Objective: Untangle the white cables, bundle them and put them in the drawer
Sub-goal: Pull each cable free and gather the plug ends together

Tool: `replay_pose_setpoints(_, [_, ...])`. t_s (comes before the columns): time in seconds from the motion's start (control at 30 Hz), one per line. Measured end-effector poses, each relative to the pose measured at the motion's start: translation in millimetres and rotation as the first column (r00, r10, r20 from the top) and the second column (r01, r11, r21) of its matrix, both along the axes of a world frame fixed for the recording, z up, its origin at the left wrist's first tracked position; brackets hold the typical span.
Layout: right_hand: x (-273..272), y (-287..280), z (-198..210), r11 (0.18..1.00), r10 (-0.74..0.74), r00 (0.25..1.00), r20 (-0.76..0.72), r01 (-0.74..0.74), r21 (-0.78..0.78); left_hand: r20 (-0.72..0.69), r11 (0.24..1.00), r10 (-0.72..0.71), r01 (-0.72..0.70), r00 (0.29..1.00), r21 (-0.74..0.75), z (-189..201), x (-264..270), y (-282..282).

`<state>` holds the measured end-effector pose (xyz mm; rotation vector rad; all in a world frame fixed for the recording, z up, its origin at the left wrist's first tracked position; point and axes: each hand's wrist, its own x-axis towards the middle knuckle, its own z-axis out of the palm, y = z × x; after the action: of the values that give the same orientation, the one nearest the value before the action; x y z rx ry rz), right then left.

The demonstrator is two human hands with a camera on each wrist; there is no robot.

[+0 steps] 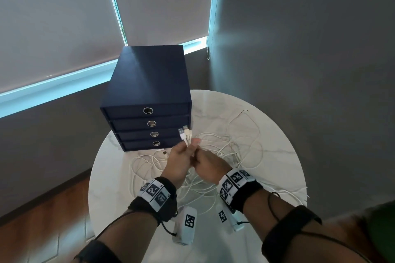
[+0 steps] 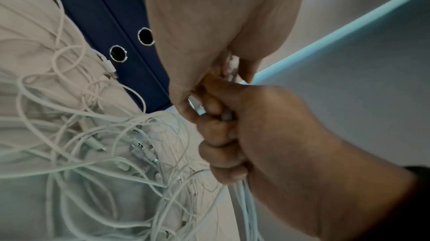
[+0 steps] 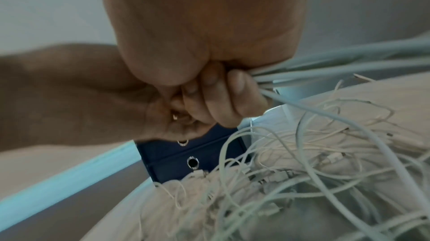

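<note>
1. Both hands clutch the gathered white cables (image 1: 222, 151): left hand (image 1: 181, 161) pinches near the plug ends (image 1: 185, 132), right hand (image 1: 210, 164) fists the strands.
2. Draw strands slowly from the desk (image 1: 267, 126) tangle.
3. The drawer unit (image 1: 147, 83) stands closed.

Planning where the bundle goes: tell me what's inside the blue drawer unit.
Cannot be seen: all four drawers of the blue drawer unit are shut, showing only fronts and ring pulls.
</note>
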<state>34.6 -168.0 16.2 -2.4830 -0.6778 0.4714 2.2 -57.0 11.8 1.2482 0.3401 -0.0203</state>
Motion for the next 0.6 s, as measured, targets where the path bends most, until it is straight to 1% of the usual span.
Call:
replay_pose_setpoints(0.07, [-1,-1,-9,0.998,-0.004,0.999,0.038,0.006,-0.063,-0.053,0.999,0.029,-0.026,0.998,0.040,-1,2,-3])
replay_pose_setpoints(0.1, [-2,-2,-10,0.997,-0.017,0.999,0.052,0.021,-0.079,-0.072,0.998,0.047,-0.044,0.996,0.037,0,4,-4])
replay_pose_setpoints(0.17, [-1,-10,-11,0.995,-0.020,0.994,0.111,0.030,-0.091,-0.089,0.993,0.114,-0.117,0.989,-0.028,4,9,-3])
replay_pose_setpoints(0.2, [-1,-19,-12,0.993,-0.015,0.993,0.119,0.028,-0.113,-0.106,0.981,0.150,-0.161,0.983,-0.105,7,11,-1])
replay_pose_setpoints(0.23, [0,-31,-14,0.989,-0.018,0.994,0.106,0.033,-0.144,-0.129,0.955,0.181,-0.206,0.975,-0.215,9,12,2])
replay_pose_setpoints(0.27, [0,-47,-19,0.984,-0.029,0.996,0.089,0.044,-0.173,-0.147,0.912,0.204,-0.243,0.968,-0.330,10,14,5])
replay_pose_setpoints(0.3, [1,-66,-26,0.976,-0.049,0.996,0.068,0.062,-0.207,-0.154,0.871,0.217,-0.263,0.964,-0.415,11,15,10])
replay_pose_setpoints(0.33, [2,-88,-34,0.966,-0.068,0.996,0.059,0.080,-0.247,-0.152,0.848,0.222,-0.267,0.963,-0.458,10,16,14])
replay_pose_setpoints(0.37, [3,-109,-43,0.951,-0.086,0.995,0.056,0.099,-0.294,-0.147,0.845,0.220,-0.264,0.964,-0.466,8,17,17])
replay_pose_setpoints(0.43, [1,-148,-56,0.910,-0.130,0.990,0.059,0.143,-0.389,-0.134,0.878,0.197,-0.235,0.971,-0.417,4,17,19])
replay_pose_setpoints(0.5, [-4,-177,-64,0.862,-0.169,0.985,0.024,0.160,-0.481,-0.136,0.909,0.154,-0.194,0.979,-0.370,-2,14,13])
replay_pose_setpoints(0.53, [-8,-188,-67,0.842,-0.188,0.982,-0.021,0.150,-0.518,-0.137,0.920,0.131,-0.172,0.982,-0.351,-6,12,9])
replay_pose_setpoints(0.6, [-12,-205,-69,0.837,-0.225,0.962,-0.155,0.109,-0.536,-0.111,0.939,0.093,-0.124,0.989,-0.320,-12,9,0])
